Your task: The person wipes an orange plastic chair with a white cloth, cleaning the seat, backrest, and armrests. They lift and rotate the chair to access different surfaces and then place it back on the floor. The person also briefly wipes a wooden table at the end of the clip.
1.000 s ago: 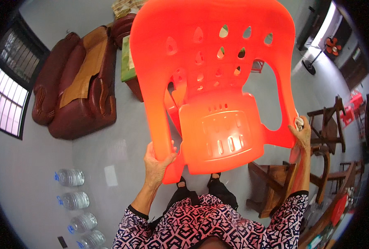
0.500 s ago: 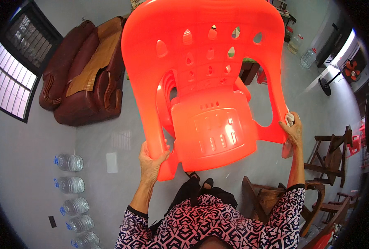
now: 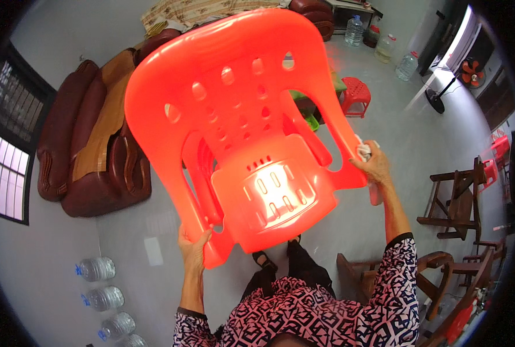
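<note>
Between my two hands a red plastic armchair (image 3: 275, 191) is held up in front of me, its slotted seat toward me and its holed backrest away. Layered edges show inside the armrest openings; I cannot tell whether more chairs are nested in it. My left hand (image 3: 194, 248) grips the front end of the left armrest, with the thumb on top. The right armrest's front end is in my right hand (image 3: 376, 166), which also has a crumpled white cloth (image 3: 364, 151) bunched at the fingers. My feet are on the grey floor just below the seat's edge.
A brown leather sofa (image 3: 135, 173) stands along the left wall. Several large water bottles (image 3: 98, 269) line the lower left. To the right are wooden chairs (image 3: 460, 199) and a standing fan (image 3: 471, 75). A red stool (image 3: 356, 95) is beyond the armchair.
The armchair has shifted left and tilted, its right side higher, with both hands still gripping it. My view has turned, so the red stool and more bottles at the back now show.
</note>
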Demonstrator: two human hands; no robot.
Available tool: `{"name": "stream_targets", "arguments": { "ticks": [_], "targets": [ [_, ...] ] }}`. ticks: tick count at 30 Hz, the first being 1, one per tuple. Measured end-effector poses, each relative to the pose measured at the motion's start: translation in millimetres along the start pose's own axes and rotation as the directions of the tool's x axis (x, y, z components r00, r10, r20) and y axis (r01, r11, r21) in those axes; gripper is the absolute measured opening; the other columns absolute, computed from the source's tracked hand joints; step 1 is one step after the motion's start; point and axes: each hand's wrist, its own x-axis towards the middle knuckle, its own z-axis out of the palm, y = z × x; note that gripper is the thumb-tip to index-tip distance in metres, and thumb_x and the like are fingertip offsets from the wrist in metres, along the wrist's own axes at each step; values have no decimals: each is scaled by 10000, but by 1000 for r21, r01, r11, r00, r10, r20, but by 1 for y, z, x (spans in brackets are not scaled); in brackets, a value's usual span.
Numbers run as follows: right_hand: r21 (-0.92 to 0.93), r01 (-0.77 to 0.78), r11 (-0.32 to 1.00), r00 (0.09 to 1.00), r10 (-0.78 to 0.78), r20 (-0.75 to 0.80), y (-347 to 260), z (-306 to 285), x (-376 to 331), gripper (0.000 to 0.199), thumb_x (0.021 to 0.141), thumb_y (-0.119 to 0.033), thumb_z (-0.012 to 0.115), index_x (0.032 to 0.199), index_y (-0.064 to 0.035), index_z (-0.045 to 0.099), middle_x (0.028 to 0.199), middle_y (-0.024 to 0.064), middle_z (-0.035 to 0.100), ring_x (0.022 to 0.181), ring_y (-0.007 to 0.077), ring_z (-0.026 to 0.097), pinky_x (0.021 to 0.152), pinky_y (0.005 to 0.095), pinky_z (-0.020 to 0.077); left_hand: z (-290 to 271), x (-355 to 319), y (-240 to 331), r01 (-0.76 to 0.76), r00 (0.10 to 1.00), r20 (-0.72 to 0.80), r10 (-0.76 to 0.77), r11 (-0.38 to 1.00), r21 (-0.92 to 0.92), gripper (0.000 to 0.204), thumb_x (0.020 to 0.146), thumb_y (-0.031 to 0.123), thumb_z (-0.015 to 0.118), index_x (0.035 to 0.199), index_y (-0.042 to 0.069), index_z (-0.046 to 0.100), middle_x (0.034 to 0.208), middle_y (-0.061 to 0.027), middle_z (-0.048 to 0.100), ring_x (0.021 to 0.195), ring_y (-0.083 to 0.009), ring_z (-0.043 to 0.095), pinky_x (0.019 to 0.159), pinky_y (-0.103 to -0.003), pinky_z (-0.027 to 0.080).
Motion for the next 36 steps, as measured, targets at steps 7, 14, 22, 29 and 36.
{"name": "stream_targets", "arguments": {
  "ticks": [7,14,22,29,36],
  "targets": [
    [-44,81,996,996,-79,50,-39,5,-4,599,621,-517,760,1003,-106,550,826,143,663,755,354,648,636,470,488,-47,7,1,1,1000,-23,1,997,80,428,765,-38,680,1160,-11,518,1035,-101,638,915,-189,638,785,-297,524],
    [-66,29,997,993,-21,115,-51,8,-13,580,630,-530,745,972,-110,538,778,156,649,711,372,639,590,489,477,-63,28,-9,25,999,-34,-19,984,174,444,748,18,656,1168,-26,520,1059,-100,625,911,-174,611,821,-307,502],
    [-58,33,998,995,-27,99,-43,17,-14,655,637,-543,741,1058,-91,524,827,175,661,756,387,641,627,496,493,-56,34,-23,-2,998,-55,22,938,345,497,749,54,658,1211,-28,496,1074,-111,624,932,-184,609,831,-319,500],
    [-138,13,990,989,8,151,-37,11,-5,626,682,-556,710,1056,-95,512,842,189,658,777,392,638,641,495,492,-41,37,-28,26,999,-35,-18,970,244,645,768,124,717,1325,12,412,1163,-119,590,1031,-196,579,918,-331,459],
    [-188,-103,977,994,95,-50,-48,-15,-11,433,897,-480,519,978,-55,542,883,227,625,832,414,613,658,510,462,-44,57,-47,267,959,47,-279,948,176,867,758,259,768,1426,38,261,1280,-137,522,1156,-250,531,1024,-386,400]
  ]
}}
